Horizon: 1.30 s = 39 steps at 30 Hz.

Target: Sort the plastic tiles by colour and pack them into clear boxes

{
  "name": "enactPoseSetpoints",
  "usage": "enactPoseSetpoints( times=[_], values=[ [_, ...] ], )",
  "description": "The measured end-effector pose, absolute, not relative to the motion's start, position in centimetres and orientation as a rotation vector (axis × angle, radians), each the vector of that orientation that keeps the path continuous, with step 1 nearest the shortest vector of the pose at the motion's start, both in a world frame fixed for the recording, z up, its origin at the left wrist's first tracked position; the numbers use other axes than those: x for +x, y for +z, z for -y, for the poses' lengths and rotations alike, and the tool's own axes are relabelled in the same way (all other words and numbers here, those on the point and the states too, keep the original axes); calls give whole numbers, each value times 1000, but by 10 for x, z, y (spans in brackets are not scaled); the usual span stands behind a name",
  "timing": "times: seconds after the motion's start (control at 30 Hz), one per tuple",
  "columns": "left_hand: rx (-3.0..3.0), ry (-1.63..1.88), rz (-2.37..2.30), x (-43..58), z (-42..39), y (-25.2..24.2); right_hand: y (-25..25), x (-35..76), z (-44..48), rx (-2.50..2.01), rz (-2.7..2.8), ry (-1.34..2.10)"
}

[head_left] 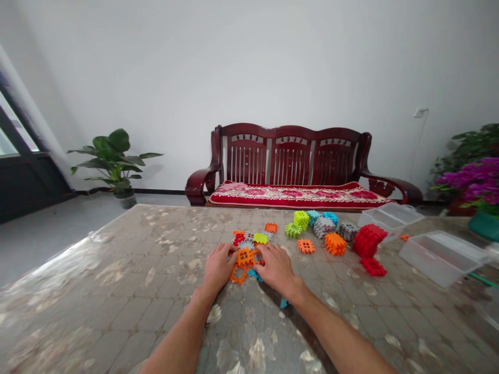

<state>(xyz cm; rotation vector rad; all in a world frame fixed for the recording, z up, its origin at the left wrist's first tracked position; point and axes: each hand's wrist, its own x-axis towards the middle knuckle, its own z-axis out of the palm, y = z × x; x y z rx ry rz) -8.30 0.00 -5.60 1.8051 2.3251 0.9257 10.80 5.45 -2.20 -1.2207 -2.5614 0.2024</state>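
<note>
Orange plastic waffle blocks (245, 257) lie between the left hand (220, 267) and right hand (276, 270), both palm-down, fingertips (233, 251) on them (firm grip or mere touch, impossible to tell). Past the grip sit green cubes (300, 219); to its right, a red stack (368, 240), then a clear plastic box (442, 258).

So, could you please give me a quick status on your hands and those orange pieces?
Left hand and right hand on the orange plastic tiles, one each side. Grip unclear. Loose yellow-green tile just beyond them.
</note>
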Motion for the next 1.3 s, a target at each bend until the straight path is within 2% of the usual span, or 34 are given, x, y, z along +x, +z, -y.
enactPoseSetpoints(
  times=[0.23,0.53,0.73,0.97,1.3],
  values=[
    [1811,913,-2330,-83,0,-55,-22,117,-58,-1185,2585,179],
    [1825,875,-2319,-87,-1,-57,-24,182,-77,-1145,2344,447],
    [1846,822,-2322,-92,-4,-62,-27,274,-126,-1355,2087,213],
    [1862,828,-2316,-94,-5,-64,-22,335,-166,-1471,2148,-69],
    [1845,863,-2327,-94,-5,-65,-29,328,-159,-1622,2048,11]
  ],
)
